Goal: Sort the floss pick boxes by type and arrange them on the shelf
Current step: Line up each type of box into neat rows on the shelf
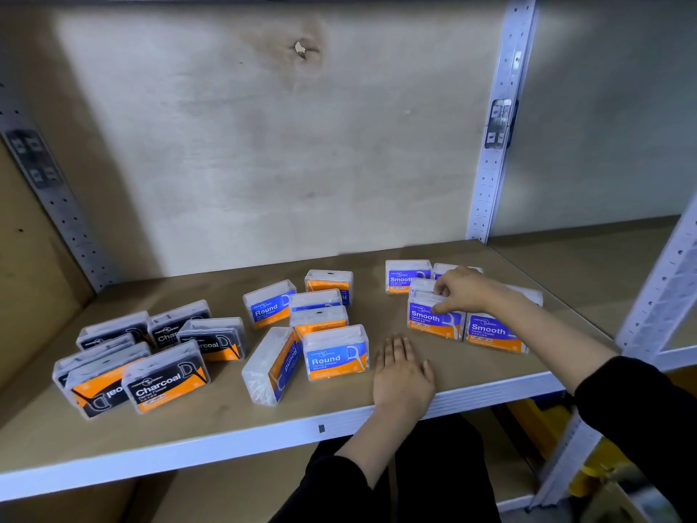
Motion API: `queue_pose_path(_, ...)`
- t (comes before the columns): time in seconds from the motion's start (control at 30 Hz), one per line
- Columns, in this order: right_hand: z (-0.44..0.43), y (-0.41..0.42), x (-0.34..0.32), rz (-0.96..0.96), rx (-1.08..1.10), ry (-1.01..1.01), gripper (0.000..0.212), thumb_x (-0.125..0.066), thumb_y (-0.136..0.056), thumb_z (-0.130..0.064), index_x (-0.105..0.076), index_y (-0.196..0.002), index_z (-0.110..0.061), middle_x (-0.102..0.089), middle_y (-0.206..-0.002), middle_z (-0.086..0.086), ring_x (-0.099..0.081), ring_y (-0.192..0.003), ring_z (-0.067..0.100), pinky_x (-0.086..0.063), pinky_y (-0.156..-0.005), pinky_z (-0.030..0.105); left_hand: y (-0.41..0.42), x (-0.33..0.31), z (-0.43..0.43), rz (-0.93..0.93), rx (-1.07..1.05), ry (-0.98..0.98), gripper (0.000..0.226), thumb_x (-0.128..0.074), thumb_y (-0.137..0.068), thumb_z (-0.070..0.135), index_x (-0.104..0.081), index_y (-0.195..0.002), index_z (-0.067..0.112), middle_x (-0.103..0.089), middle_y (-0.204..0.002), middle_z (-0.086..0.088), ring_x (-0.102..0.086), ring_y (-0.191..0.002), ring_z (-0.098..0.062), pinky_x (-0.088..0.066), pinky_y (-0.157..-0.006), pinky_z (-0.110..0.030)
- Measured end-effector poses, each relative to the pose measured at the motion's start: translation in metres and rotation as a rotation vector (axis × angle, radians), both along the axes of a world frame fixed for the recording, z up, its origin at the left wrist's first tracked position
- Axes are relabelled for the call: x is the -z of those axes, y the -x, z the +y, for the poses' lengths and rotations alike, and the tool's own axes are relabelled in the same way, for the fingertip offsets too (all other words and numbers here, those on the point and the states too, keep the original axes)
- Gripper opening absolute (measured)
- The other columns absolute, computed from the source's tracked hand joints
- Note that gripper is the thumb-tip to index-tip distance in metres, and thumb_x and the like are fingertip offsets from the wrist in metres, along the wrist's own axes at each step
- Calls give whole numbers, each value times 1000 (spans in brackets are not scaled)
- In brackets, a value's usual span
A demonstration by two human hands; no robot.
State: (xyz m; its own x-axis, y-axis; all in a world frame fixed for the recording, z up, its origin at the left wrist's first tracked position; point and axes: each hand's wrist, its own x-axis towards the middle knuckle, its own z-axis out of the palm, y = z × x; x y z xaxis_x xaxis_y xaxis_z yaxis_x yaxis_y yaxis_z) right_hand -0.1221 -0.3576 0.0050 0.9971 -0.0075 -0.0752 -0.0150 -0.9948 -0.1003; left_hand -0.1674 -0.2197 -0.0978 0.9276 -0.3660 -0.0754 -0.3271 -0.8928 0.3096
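Three groups of floss pick boxes stand on the wooden shelf. Several black Charcoal boxes crowd the left. Blue Round boxes fill the middle, and one of them lies on its side. Purple Smooth boxes stand at the right. My right hand pinches the top of a Smooth box at the front left of that group. My left hand rests flat on the shelf, fingers straight, just right of the front Round box.
The shelf's white front rail runs below my left hand. Perforated white uprights stand at the back right and the right front. A board wall closes the back. Yellow items sit below the shelf at the right.
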Motion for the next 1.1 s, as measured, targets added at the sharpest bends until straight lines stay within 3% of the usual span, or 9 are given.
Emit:
queue_pose_path(0.17,1,0,2,-39,-14,36,39,-63,-82,-33,-60,-112,-8,-59,-119,11,-56,-108,22,-38,-76,26,-1,1,0,3,3,0,59,-20,-101,34,-9,-149,3,-9,-159,-14,-6,-149,-24,-6,-121,-34)
queue_pose_path(0.37,1,1,3,-49,-29,78,42,-64,-82,-35,-58,-116,-9,-57,-121,11,-55,-110,22,-43,-84,30,0,0,1,0,5,-4,59,-20,-101,34,-9,-149,2,-9,-159,-14,-6,-149,-24,-5,-121,-34)
queue_pose_path(0.5,-1,2,0,-72,-33,32,41,-62,-83,-39,-61,-110,-8,-62,-115,11,-56,-99,19,-40,-75,29,0,-1,1,6,9,-13,59,-19,-101,35,-8,-149,3,-8,-159,-14,-5,-149,-24,-5,-121,-34)
queue_pose_path(0.63,-3,7,-7,-117,-24,5,40,-59,-87,-33,-60,-117,-7,-62,-118,10,-56,-107,22,-45,-87,34,0,0,1,1,9,-13,59,-19,-101,35,-9,-149,3,-9,-159,-14,-6,-149,-24,-6,-122,-34)
queue_pose_path(0.8,-3,14,-14,-145,-33,-26,33,-58,-89,-26,-62,-114,-5,-63,-117,11,-57,-105,23,-44,-81,30,-1,-4,1,-5,12,-15,59,-23,-100,34,-13,-149,2,-13,-158,-14,-10,-148,-25,-9,-122,-35)
queue_pose_path(0.9,-6,19,-21,-159,-15,-63,31,-59,-88,-25,-64,-112,-5,-64,-115,12,-57,-104,23,-45,-82,30,-3,-13,2,28,34,-45,57,-27,-100,32,-19,-147,0,-21,-156,-16,-20,-145,-28,-18,-120,-37)
queue_pose_path(1.0,-9,23,-26,-161,3,-96,31,-60,-88,-23,-65,-111,-5,-65,-114,13,-59,-103,23,-46,-83,30,-4,-28,2,39,64,-62,45,-36,-98,26,-41,-134,0,-43,-141,-17,-44,-130,-32,-37,-106,-39)
queue_pose_path(1.1,-11,26,-29,-152,15,-123,30,-61,-87,-23,-65,-111,-4,-66,-113,13,-60,-101,23,-46,-82,29,-5,-44,-1,61,91,-44,35,-43,-96,23,-54,-120,1,-55,-128,-16,-54,-118,-31,-46,-96,-39)
